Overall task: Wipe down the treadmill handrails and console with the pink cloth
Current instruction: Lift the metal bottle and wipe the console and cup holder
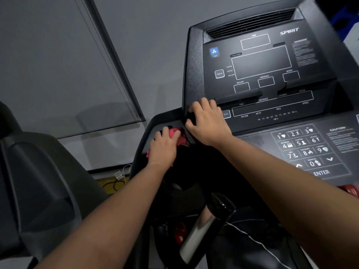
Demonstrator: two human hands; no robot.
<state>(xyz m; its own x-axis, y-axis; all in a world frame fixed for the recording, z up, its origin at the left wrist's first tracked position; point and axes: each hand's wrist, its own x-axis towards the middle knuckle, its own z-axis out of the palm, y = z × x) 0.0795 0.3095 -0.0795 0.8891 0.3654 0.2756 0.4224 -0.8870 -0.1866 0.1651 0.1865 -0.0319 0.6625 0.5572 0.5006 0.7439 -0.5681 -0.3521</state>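
Note:
The black treadmill console [260, 63] fills the upper right, with a dark display and a number keypad [303, 146] below it. My left hand [165, 146] presses the bunched pink cloth [179, 136] into the left corner of the console tray, fingers curled over it. Just right of it, my right hand [207, 121] grips the console's lower left edge, fingers bent over the rim. A chrome and black handrail grip [204, 228] slants below my arms.
A second dark machine [38, 181] stands at the left. Cables and a white plug [119, 177] lie on a yellow floor strip by the grey wall. A window blind [58, 65] hangs at the upper left. A red part [349, 189] sits at the right edge.

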